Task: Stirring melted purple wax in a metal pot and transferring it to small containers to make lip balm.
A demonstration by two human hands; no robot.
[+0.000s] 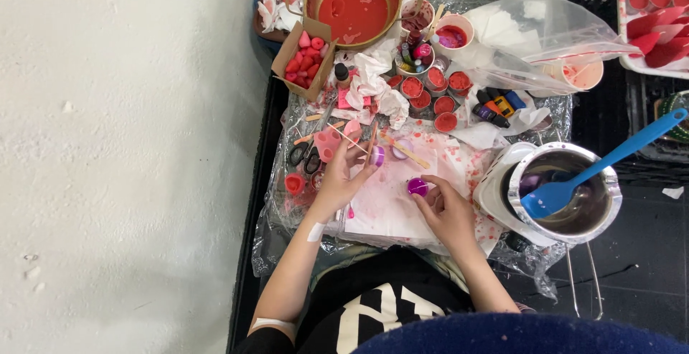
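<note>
Two bare hands work over a stained white paper sheet (391,207) spread on the plastic-covered bench (276,210). The left hand (343,178) is raised slightly above the sheet; its fingers (359,154) are closed on a small purple cup (378,156) and appear to steady a thin wooden stick (373,142) held upright against it. The right hand (446,210) rests on the sheet, fingers pinched together around a second small purple cup (418,187), which sits on the paper just below and to the right of the first. A flat wooden stirrer (409,153) lies on the sheet near both cups. Scissors (305,154) lie left of the left hand. Several small red-filled cups (434,92) stand farther back, beside crumpled tissue (373,81). A brass pot of red liquid (355,6) sits at the far edge. At the right, a metal melting pot (567,192) holds a blue spatula (596,171).
</note>
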